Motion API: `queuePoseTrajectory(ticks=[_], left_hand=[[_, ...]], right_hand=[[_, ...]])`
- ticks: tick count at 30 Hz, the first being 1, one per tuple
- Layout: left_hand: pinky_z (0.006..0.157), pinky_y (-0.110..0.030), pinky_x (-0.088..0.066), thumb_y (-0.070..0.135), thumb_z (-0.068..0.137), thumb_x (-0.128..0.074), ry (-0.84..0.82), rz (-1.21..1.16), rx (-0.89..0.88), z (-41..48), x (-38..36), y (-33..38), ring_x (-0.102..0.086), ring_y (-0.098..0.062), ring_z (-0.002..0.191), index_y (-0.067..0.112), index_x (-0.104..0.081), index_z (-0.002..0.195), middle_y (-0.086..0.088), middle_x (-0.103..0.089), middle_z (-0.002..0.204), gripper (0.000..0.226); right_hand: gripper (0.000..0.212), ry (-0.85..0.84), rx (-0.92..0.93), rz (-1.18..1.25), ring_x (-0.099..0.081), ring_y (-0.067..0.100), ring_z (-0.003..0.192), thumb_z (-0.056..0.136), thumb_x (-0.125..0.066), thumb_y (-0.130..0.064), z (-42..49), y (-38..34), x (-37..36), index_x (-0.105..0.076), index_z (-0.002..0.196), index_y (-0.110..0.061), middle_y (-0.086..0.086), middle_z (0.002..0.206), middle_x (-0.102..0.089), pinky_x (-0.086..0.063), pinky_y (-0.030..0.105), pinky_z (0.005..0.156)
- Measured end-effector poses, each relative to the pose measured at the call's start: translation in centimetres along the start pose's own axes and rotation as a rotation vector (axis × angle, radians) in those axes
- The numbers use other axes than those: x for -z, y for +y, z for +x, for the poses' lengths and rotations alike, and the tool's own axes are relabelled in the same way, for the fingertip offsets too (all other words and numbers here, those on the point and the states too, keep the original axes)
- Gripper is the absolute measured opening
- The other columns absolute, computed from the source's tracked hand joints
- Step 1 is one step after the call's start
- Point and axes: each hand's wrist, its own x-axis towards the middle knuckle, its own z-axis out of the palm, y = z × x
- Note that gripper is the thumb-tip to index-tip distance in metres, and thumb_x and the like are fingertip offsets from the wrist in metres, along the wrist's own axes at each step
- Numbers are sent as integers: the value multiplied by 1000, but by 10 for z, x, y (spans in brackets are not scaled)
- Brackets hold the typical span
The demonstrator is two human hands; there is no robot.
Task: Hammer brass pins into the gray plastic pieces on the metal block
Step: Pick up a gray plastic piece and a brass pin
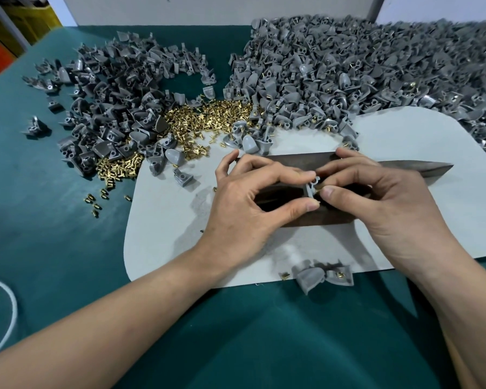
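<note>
The left hand [244,197] and right hand [376,197] pinch one gray plastic piece [310,188] over the metal block [292,161]
The matte moulded piece sits between their fingertips just above the dark, worn slab on a pale rounded mat [166,220]; shiny brass pins [208,116] lie heaped beyond on the green worktop [54,206]

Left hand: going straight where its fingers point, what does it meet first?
The left hand points rightward and pinches the gray plastic piece; just beyond, apparently level, are the fingertips of the right hand, which seem to pinch a brass pin.

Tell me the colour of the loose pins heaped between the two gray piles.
The pins are brass-gold; head view.
</note>
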Motion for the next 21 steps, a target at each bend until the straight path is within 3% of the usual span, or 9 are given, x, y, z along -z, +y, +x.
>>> queuePoseTrajectory(ticks=[4, 21], left_hand=[[109, -54, -24, 34, 71, -78, 3, 0, -2, 0, 0, 0, -53, 3, 98, 39, -65, 96, 32, -63, 94, 28], [108, -54, -25, 32, 70, -79, 7, -10, 7, 0, -1, -1, -56, -3, 98, 36, -67, 95, 29, -66, 96, 27]], right_hand=[[17, 12, -1, 5, -48, -5, 122, 72, -76, -14, 0, 1, -1, -71, 66, -29, -17, 93, -72, -29, 36, 114], [24, 72, -22, 72, -48, -7, 119, 73, -75, -9, -2, 4, -7, -69, 60, -29, -17, 85, -71, -30, 20, 108]])
